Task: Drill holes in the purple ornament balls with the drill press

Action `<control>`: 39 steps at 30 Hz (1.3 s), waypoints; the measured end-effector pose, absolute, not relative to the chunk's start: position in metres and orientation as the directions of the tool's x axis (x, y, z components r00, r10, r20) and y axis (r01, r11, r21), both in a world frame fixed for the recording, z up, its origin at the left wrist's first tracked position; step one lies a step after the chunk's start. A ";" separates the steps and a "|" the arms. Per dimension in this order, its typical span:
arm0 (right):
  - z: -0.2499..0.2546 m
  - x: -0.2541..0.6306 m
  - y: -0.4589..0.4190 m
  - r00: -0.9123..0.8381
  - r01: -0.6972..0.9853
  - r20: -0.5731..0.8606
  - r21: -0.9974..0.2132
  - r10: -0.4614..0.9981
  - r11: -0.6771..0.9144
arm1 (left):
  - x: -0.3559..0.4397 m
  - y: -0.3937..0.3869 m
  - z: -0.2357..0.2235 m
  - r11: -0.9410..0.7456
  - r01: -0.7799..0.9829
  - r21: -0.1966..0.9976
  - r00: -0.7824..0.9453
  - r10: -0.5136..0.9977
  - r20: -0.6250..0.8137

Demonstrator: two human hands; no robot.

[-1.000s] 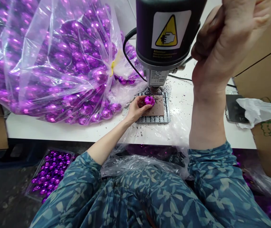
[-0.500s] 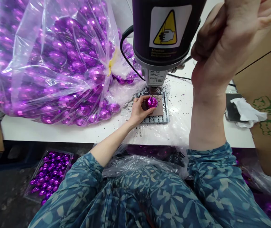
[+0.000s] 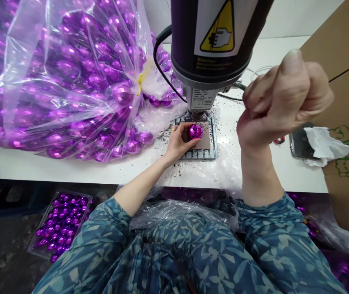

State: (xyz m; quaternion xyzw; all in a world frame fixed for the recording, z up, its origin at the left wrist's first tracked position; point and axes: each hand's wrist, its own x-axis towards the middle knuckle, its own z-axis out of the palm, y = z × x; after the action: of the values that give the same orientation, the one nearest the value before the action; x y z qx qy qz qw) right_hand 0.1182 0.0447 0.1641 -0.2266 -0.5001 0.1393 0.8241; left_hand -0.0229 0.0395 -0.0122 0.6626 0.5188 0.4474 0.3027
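The left hand [image 3: 178, 143] has its thumb and fingers around a shiny purple ball [image 3: 196, 131], one finger behind it and the thumb in front. The ball sits on a flat brown board [image 3: 205, 141], and the board lies on a gray metal plate [image 3: 214, 145] on the white counter [image 3: 70, 171]. They are near the middle of the counter's front edge. The thin bit [image 3: 195, 121] of a big black drill [image 3: 211, 67] points down at the top of the ball. I cannot tell if it goes in.

The right hand [image 3: 287, 96] is up in the air, to the right of the drill. Its fingers are curled tight like a fist, but I cannot tell if anything is inside.

A huge clear bag [image 3: 76, 81] full of purple balls fills the left part of the counter, with a yellow tie [image 3: 140, 83] at its neck. Little dark crumbs [image 3: 223, 112] are all around the plate. Near the front right corner of the counter, a crumpled white tissue [image 3: 327, 143] lies partly on a black phone [image 3: 299, 143]. A clear tub [image 3: 90, 199] of purple balls is below the counter's front edge, on the left.
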 end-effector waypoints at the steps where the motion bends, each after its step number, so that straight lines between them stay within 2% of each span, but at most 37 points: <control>1: 0.161 0.119 0.044 0.457 0.010 0.772 -0.501 0.442 0.865 | -0.023 0.039 -0.012 -0.277 0.419 0.865 0.062 0.959 0.277; 4: 0.154 0.120 0.047 0.471 0.023 0.800 -0.431 0.371 0.902 | -0.024 0.039 -0.012 -0.272 0.423 0.864 0.067 0.961 0.270; 8: 0.145 0.123 0.056 0.422 0.043 0.835 -0.406 0.352 0.913 | -0.024 0.039 -0.011 -0.272 0.423 0.865 0.069 0.961 0.269; 13: 0.128 0.127 0.061 0.436 -0.040 0.869 -0.242 0.235 0.969 | -0.024 0.038 -0.009 -0.273 0.416 0.867 0.068 0.961 0.270; 18: 0.118 0.132 0.060 0.392 -0.014 0.886 -0.264 0.248 0.965 | -0.023 0.037 -0.009 -0.277 0.397 0.875 0.055 0.959 0.279; 27: 0.095 0.138 0.068 0.399 0.030 0.900 -0.205 0.176 0.978 | -0.021 0.037 -0.013 -0.274 0.380 0.883 0.027 0.958 0.286; 30: 0.108 0.132 0.062 0.425 0.037 0.880 -0.254 0.215 0.967 | -0.021 0.037 -0.013 -0.271 0.374 0.887 0.026 0.959 0.282; 35: 0.165 0.121 0.064 0.461 0.001 0.807 -0.418 0.371 0.908 | -0.016 0.034 -0.005 -0.224 0.357 0.907 0.005 0.971 0.238; 39: 0.191 0.122 0.078 0.411 -0.057 0.781 -0.493 0.470 0.868 | -0.021 0.011 0.013 -0.247 0.507 0.826 0.023 0.962 0.274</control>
State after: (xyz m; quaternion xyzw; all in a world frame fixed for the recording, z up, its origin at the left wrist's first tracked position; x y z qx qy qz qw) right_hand 0.1219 0.0778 0.1913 -0.1996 -0.5179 0.1614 0.8160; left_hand -0.0210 0.0108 0.0134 0.6639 0.5531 0.4275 0.2656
